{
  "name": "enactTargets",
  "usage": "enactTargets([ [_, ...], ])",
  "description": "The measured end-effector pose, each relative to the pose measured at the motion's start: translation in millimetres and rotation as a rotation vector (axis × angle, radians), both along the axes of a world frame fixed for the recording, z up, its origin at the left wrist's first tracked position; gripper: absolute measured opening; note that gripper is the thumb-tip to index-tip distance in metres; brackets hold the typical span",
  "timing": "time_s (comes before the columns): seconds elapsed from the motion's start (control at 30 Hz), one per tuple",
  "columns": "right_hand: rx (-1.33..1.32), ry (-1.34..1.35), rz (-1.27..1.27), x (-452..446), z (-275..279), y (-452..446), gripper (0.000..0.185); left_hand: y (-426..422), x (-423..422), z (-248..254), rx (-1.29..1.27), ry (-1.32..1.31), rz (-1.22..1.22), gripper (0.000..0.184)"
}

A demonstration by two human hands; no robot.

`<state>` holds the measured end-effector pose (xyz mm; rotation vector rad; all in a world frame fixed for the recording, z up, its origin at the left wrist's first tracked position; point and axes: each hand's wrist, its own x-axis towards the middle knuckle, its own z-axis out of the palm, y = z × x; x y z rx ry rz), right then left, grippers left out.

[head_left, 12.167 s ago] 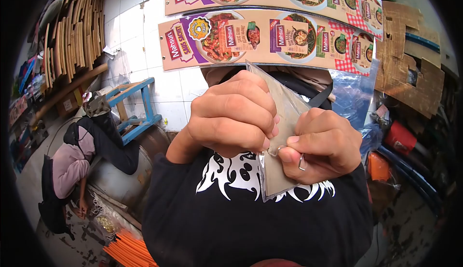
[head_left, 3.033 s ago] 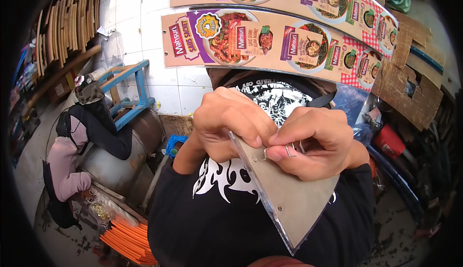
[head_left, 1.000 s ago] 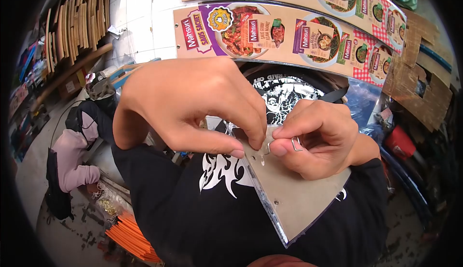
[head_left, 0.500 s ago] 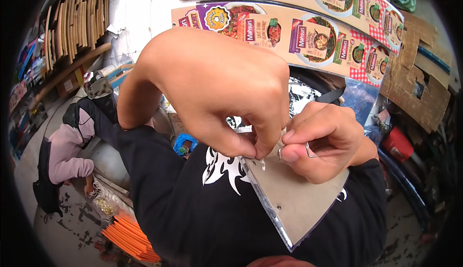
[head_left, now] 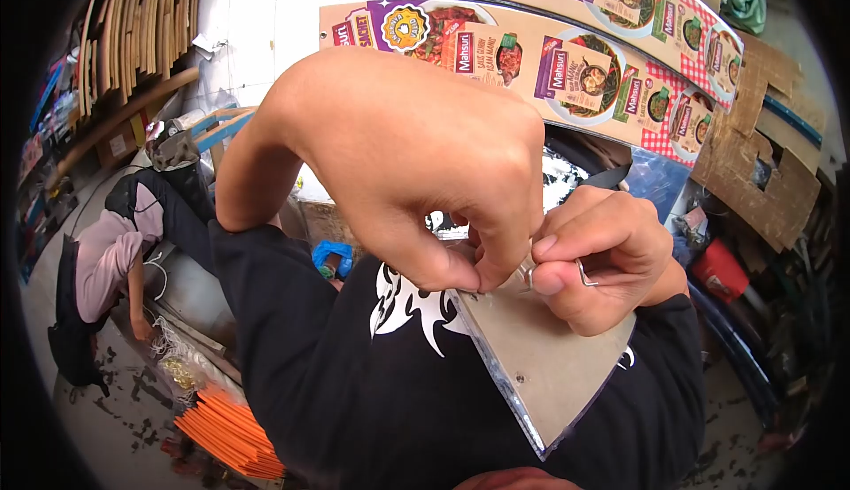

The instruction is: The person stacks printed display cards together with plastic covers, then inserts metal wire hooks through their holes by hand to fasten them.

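A grey-brown board (head_left: 558, 339) with a clear plastic edge and small holes points its narrow corner down in front of the black shirt. My left hand (head_left: 416, 162), palm down, pinches thumb and finger together at the board's upper left edge, beside a hole. The thumb and forefinger of my right hand (head_left: 611, 255) are closed on a thin bent metal wire (head_left: 584, 272), whose angled end sticks out past the thumb. Its other end lies near the left fingertips, partly hidden.
Two long printed strips (head_left: 509, 47) lie beyond my hands. Torn cardboard (head_left: 770, 171) and a red object (head_left: 720, 270) are at the right. At the left are stacked brown slats (head_left: 137, 34), a bending person (head_left: 106, 264) and orange strips (head_left: 228, 432).
My left hand has moved right from its spread pose, closed its fingers at the board's edge and stayed there. The right hand has shifted slightly right with the wire. The other person's arm reaches lower.
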<state>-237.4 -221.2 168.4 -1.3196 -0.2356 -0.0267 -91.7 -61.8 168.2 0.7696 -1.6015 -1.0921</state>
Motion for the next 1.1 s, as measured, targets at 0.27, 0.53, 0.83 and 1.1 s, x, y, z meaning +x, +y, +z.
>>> enactTargets([
  [0.27, 0.016, 0.019, -0.024, -0.5, -0.1, 2.1, 0.017, 2.1, -1.6, -4.1, -0.04, 0.009, 0.043, 0.003],
  [0.53, 0.018, 0.023, -0.028, 0.3, 0.6, 2.4, 0.018, 6.1, -5.0, -9.0, -0.075, 0.026, 0.134, 0.001],
  [0.83, 0.124, 0.107, -0.096, -8.7, -3.8, 6.2, 0.018, 34.9, -11.2, -11.6, -0.022, 0.083, 0.311, 0.018],
  [1.1, 0.061, 0.034, -0.042, -0.6, -6.7, 0.5, 0.016, 44.6, -52.1, -23.0, -0.227, -0.033, 0.798, 0.017],
])
